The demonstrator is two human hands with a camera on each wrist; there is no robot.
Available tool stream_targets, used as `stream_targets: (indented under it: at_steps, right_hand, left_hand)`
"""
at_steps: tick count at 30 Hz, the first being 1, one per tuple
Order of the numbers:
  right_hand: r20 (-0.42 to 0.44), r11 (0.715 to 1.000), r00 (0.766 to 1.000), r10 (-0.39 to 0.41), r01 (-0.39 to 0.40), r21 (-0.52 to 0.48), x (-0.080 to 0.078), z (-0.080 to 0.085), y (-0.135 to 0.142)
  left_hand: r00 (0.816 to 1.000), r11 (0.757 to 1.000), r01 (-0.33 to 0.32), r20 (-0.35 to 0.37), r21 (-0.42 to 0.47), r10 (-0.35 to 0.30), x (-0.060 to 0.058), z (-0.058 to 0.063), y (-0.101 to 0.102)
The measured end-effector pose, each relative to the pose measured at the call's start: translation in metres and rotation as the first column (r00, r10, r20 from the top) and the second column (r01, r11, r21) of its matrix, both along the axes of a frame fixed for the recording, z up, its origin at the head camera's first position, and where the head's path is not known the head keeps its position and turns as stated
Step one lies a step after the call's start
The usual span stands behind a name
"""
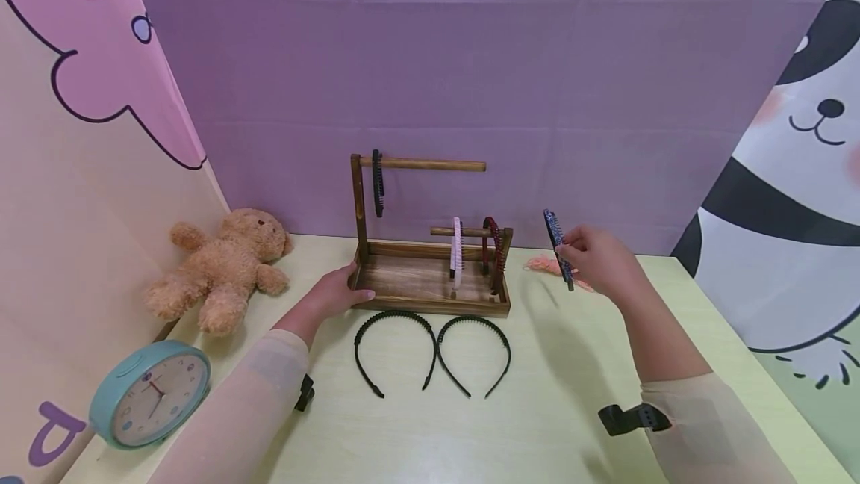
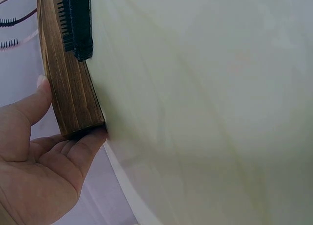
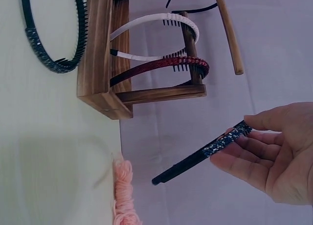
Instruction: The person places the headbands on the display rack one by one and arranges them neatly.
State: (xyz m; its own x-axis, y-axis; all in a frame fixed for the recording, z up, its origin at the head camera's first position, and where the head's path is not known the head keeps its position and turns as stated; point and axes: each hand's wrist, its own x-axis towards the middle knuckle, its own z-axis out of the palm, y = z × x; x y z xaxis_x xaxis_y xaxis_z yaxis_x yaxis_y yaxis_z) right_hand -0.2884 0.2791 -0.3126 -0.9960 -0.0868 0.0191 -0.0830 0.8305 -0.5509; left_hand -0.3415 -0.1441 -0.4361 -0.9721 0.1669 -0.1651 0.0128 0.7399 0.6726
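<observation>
My right hand [image 1: 598,258] pinches a dark headband with a glittery band [image 3: 227,140] between thumb and fingers, held up to the right of a wooden two-bar rack [image 1: 430,306]. At the rack's left end my left hand [image 1: 332,296] grips the tray corner, thumb on one side and fingers on the other in the left wrist view. A black headband [image 1: 378,185] hangs from the upper bar. On the lower bar are a pale pink headband [image 1: 457,249] and a dark red headband [image 1: 499,245]. Two dark headbands, one left [image 1: 396,313] and one right [image 1: 507,349], lie before the rack.
A brown teddy bear [image 1: 231,267] leans at the left wall, with a teal alarm clock [image 1: 151,394] nearer the front. Peach yarn [image 3: 124,191] lies at the back right of the table, beyond the held headband. A purple cloth [image 1: 605,58] hangs behind the rack.
</observation>
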Motion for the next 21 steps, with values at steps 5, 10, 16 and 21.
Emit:
stream_targets:
  at_steps: [5,10,16,21]
  right_hand:
    - [-0.054,0.999,0.998,-0.031,0.029,-0.031,-0.006,0.005,-0.005]
    - [-0.114,0.995,0.991,-0.071,0.063,-0.073,-0.012,0.013,-0.013]
    - [-0.17,0.99,0.981,-0.097,0.077,-0.119,-0.02,0.022,-0.024]
    - [-0.2,0.985,0.974,-0.109,0.079,-0.154,-0.027,0.029,-0.035]
  left_hand:
    - [1.0,1.0,-0.002,0.002,-0.002,0.002,0.0,0.0,0.0]
    - [1.0,1.0,0.001,-0.006,-0.001,-0.001,0.0,0.0,-0.001]
    - [1.0,1.0,-0.006,-0.004,0.003,0.006,0.001,0.0,0.0]
    - [1.0,1.0,-0.006,-0.005,0.005,0.006,0.002,0.001,0.001]
